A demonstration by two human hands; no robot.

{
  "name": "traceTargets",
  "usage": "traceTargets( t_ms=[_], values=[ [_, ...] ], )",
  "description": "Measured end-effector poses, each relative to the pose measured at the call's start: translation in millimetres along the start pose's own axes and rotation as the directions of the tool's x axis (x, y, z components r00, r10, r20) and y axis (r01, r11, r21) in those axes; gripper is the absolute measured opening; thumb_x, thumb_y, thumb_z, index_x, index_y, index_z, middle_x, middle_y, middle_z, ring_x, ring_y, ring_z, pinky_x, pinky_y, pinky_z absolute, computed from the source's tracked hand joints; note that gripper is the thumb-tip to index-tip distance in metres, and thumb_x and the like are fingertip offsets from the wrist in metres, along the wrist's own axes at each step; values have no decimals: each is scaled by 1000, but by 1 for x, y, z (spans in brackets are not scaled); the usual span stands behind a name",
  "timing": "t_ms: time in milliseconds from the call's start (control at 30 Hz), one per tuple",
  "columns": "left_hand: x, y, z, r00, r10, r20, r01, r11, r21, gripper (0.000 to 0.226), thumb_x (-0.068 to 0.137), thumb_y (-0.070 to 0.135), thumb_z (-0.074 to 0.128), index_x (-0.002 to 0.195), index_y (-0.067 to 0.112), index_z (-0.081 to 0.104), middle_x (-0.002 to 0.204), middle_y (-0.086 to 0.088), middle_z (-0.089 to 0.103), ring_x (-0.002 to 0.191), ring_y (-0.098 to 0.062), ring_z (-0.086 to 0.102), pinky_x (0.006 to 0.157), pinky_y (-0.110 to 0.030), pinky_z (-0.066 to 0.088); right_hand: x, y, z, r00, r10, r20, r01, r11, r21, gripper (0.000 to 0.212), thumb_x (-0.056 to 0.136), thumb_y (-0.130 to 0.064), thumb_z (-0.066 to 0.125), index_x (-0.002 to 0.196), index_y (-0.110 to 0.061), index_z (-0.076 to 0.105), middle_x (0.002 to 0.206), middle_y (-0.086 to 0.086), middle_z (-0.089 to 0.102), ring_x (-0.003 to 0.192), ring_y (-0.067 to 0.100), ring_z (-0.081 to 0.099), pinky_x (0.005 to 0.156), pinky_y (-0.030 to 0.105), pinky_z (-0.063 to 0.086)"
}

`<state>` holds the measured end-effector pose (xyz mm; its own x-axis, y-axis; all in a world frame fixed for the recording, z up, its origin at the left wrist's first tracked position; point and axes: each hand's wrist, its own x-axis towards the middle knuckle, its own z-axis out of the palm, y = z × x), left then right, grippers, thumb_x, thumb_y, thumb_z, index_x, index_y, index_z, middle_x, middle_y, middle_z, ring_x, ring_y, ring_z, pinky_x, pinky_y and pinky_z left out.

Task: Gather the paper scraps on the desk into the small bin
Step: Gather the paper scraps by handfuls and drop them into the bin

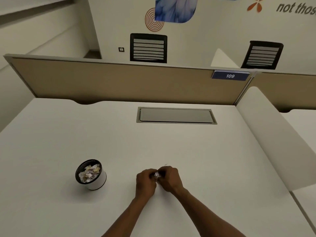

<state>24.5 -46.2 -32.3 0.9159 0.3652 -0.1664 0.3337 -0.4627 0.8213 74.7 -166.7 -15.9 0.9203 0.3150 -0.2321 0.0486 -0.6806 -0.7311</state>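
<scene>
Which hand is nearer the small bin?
The left hand; the small bin stands to its left, the right hand beyond, both closed around paper scraps.

One small bin [91, 175] of paper scraps, one crumpled scrap [157, 175], two hands, two black chairs, one tabletop [171, 142].

both hands, left hand [145, 183] and right hand [170, 179], pinch a crumpled paper scrap [157, 175] together over the desk [188, 151]; the scrap-filled small bin [91, 175] stands left.
</scene>
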Motion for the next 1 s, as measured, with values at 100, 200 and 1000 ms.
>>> traceTargets(
  t_ms=[100, 200, 1000],
  values=[
    [-5, 1, -13, 998, -68, 13, 69, 991, -115, 13, 90, 18, 71, 97, 24, 80, 92, 12, 77, 87, -5, 70, 66, -2, 45, -6, -6, -4, 994, 95, 59, -105, 974, 200, 11, 82, -26, 78, 88, -16, 78, 83, -1, 77, 75, 14, 72, 67, 20, 56],
    [-10, 7, -36, 997, -78, -26, 70, 972, -224, 9, 89, 32, 74, 95, 34, 79, 84, 23, 74, 88, 4, 68, 63, -2, 45, -6, -26, -9, 989, 63, 133, -111, 913, 393, 10, 79, -15, 80, 89, -14, 78, 84, 6, 78, 80, 23, 75, 78, 36, 63],
    [-33, -50, -224, 841, 51, -538, -17, 998, 68, 31, 86, 2, 70, 116, 9, 72, 113, -9, 73, 102, -28, 69, 87, -43, 59, 10, -210, 85, 814, -521, 258, 563, 817, -126, 43, 85, -25, 68, 125, -12, 66, 116, 10, 73, 105, 27, 68, 91, 33, 54]
  ],
)
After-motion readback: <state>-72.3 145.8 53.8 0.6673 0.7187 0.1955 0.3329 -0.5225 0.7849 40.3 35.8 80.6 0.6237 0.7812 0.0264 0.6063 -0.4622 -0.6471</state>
